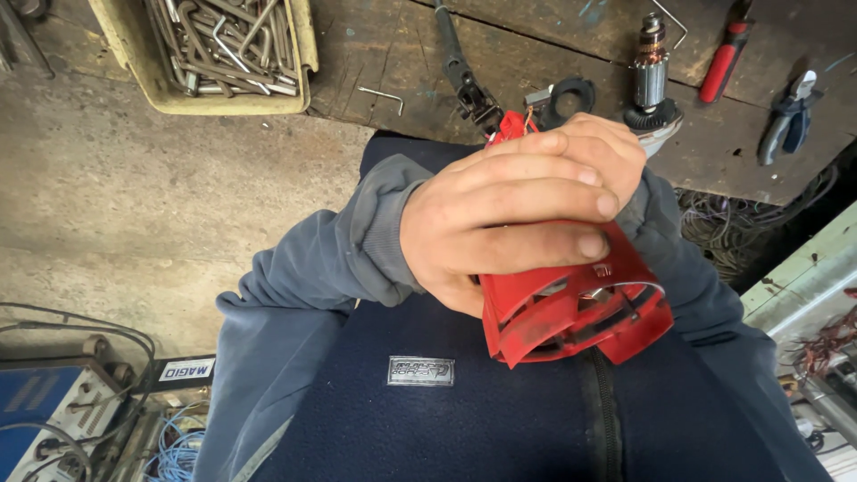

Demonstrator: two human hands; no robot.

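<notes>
Centrally, one left hand (pixel 509 214) wraps four fingers tight around one red tool housing (pixel 576 308) at mid-frame; one right hand (pixel 616 147) clasps it from behind. Above, the workbench (pixel 393 62) carries one armature (pixel 651 76), one red-handled screwdriver (pixel 723 61), one pliers (pixel 787 120) and one yellow tray (pixel 299 54) of hex keys (pixel 223 45).

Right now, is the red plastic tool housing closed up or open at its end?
Open: the red plastic tool housing shows a hollow end.

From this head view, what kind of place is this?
Likely a power-tool repair workshop: a worn wooden bench, a tray of hex keys, a bare motor armature, and a red tool housing in the left hand.
</notes>
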